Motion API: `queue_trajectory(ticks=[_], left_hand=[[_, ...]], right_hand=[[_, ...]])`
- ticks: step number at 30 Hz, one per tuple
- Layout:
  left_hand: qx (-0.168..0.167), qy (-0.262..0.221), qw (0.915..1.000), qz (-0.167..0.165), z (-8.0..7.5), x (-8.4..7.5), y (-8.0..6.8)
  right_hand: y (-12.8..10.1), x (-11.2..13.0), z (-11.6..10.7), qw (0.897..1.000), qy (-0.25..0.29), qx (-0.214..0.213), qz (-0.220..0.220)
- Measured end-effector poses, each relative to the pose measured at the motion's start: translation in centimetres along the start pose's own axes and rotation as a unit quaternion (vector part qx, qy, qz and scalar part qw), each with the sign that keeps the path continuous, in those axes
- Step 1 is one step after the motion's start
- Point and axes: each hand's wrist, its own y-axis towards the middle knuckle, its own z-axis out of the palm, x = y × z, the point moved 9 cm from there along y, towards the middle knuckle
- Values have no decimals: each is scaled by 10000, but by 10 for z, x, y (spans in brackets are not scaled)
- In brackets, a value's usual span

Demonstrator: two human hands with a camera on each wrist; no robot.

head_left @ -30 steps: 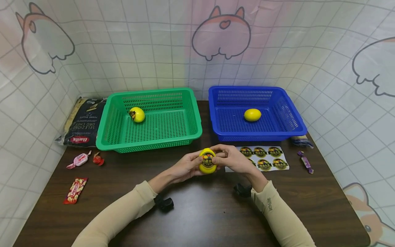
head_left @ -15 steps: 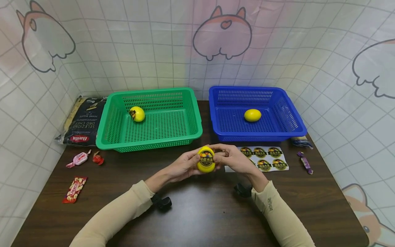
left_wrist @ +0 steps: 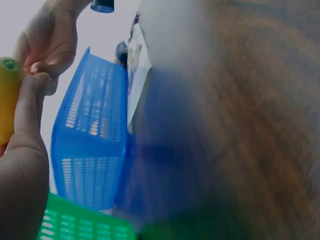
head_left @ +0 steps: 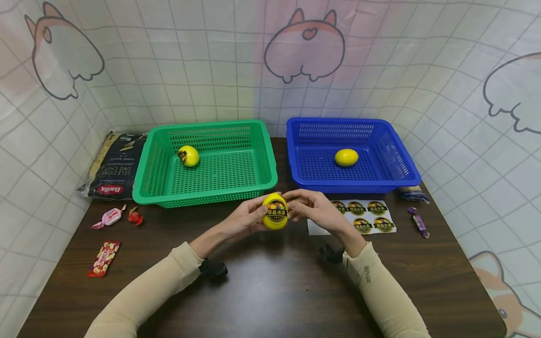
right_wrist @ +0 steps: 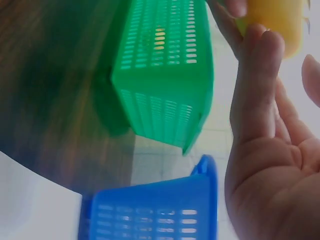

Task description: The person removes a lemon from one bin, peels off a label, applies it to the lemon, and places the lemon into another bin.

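My left hand (head_left: 241, 220) grips a yellow lemon (head_left: 274, 225) above the table's middle, thumb on the near side. A round black label with fruit pictures (head_left: 276, 211) faces up on it. My right hand (head_left: 324, 215) is just right of the lemon, fingers extended. In the right wrist view its thumb stands apart from the lemon (right_wrist: 275, 20), while the fingertips lie close by; whether they touch it I cannot tell. Beneath the right hand lies a white sheet (head_left: 320, 229) of matching labels, partly hidden. Another labelled lemon (head_left: 191, 156) sits in the green basket (head_left: 207, 196), and a lemon without visible label (head_left: 346, 157) in the blue basket (head_left: 359, 186).
A black bag of pasta (head_left: 116, 166) leans by the green basket's left. Wrapped candies lie on the left: a pink one (head_left: 112, 217), a red one (head_left: 135, 217) and a red packet (head_left: 104, 258). A purple candy (head_left: 418, 222) lies far right, near a partly hidden packet (head_left: 413, 194).
Left hand and lemon have shifted left and slightly up. The right thumb and fingers have come off the lemon's label, opening a gap between thumb and lemon.
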Motion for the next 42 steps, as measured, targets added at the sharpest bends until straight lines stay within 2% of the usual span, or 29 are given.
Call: queue_trajectory(ticks=[4, 8, 15, 18, 22, 28, 34, 38, 42], left_hand=[[-337, 347, 9988, 70, -10, -16, -2], [-510, 459, 9973, 264, -17, -41, -4], [-429, 396, 9937, 957, -33, -95, -11], [-517, 340, 9909, 1197, -44, -117, -14], [-859, 267, 9875, 1298, -66, -141, -20], [-1415, 594, 9797, 1289, -100, -171, -22], [-2182, 671, 9675, 1089, -146, -197, -18], [-2562, 649, 9619, 701, -176, -200, -16], [-2884, 871, 9535, 54, -199, -189, -13]], right_hand=[[3, 2, -10, 9994, -54, -326, 107], [7, 1, -14, 9983, -113, -512, 244], [17, 3, -15, 9955, -375, -765, 423], [25, 5, -13, 9936, -554, -871, 459], [36, 8, -8, 9900, -902, -990, 441], [47, 10, -6, 9782, -1535, -1278, 576], [55, 5, -9, 9735, -1483, -1624, 623], [61, 2, -12, 9700, -1270, -2020, 474], [63, -2, -14, 9683, -892, -2306, 343]])
